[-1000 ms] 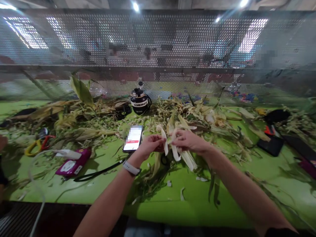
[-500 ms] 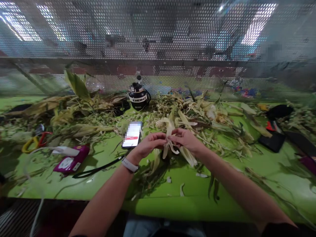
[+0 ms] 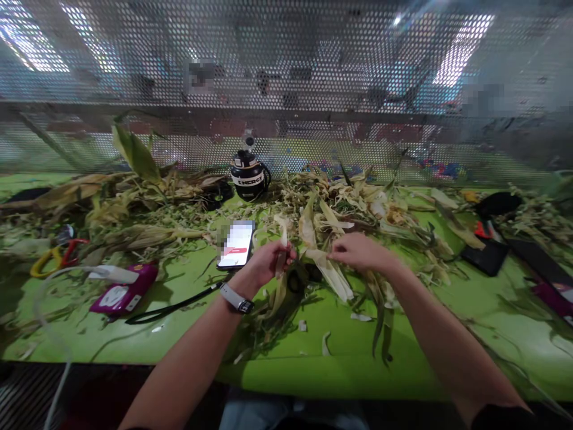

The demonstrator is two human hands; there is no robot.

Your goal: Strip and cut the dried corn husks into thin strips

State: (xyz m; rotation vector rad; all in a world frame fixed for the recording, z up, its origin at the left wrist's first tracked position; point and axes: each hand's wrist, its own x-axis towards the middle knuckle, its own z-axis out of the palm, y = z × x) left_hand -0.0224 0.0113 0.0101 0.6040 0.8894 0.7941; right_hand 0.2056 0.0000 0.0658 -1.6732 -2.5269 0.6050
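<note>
My left hand [image 3: 267,263] grips a pale corn husk strip [image 3: 283,239] that stands up between its fingers. My right hand [image 3: 358,251] pinches the end of another husk leaf [image 3: 329,272], which stretches to the left and down over the green table [image 3: 340,358]. The two hands are apart, with a dark hollow bundle of husk [image 3: 295,280] lying between them. A white watch [image 3: 235,298] sits on my left wrist.
A lit phone [image 3: 236,245] lies just left of my left hand. A black jug [image 3: 248,176] stands at the back by the perforated metal screen [image 3: 286,89]. Husk heaps [image 3: 371,203] cover the back. A magenta device [image 3: 123,294], scissors [image 3: 54,258] and black items [image 3: 490,254] lie around.
My hands were together on the husk; now they have drawn apart, the right moving right with a leaf, the left staying with a strip.
</note>
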